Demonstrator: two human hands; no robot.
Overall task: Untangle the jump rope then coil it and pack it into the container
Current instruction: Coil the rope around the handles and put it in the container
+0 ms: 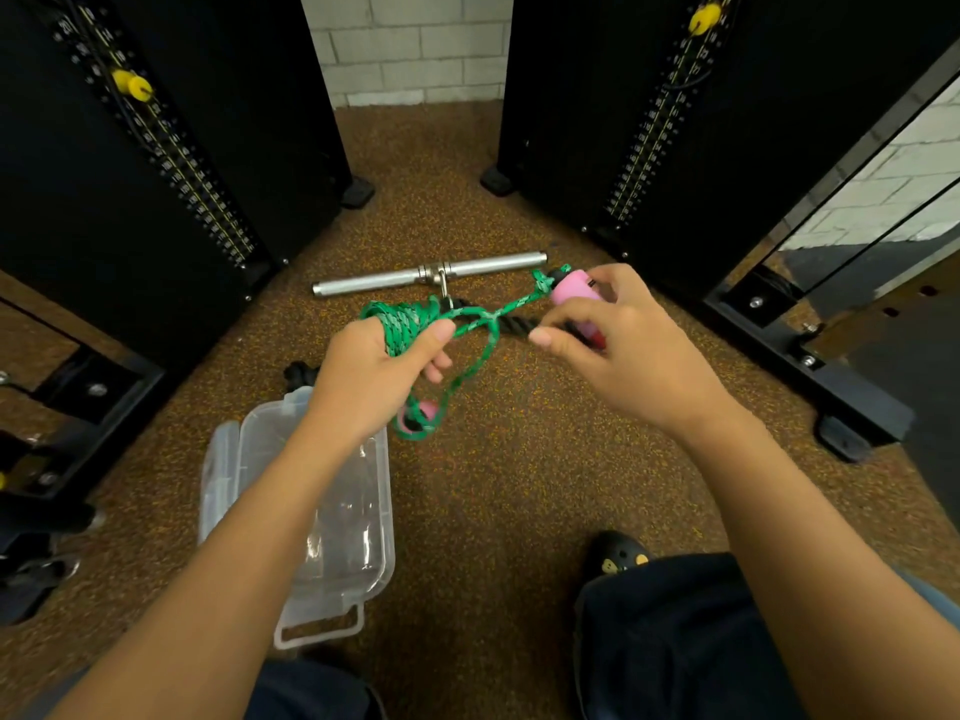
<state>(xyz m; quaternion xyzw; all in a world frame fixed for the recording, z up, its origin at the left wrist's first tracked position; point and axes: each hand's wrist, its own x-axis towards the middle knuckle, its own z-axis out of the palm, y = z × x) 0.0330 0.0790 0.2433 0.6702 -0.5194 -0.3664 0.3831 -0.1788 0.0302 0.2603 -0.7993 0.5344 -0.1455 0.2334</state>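
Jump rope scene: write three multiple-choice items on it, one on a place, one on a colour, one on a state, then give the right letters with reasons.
1. Where does the clear container stand?
A. on the floor, under the left forearm
B. on the steel bar
C. on a shelf by the wall

2. What colour is the cord of the jump rope?
A. yellow
B. green
C. white

3. What state is the container in?
A. shut and latched
B. open and holding no rope
C. open and full of rope

Answers:
1 A: it sits on the speckled floor, nearer the person than the steel bar.
2 B: the coils around the left hand are green; the handle in the right hand is pink.
3 B: its lid is swung aside and the clear tub shows no rope inside.
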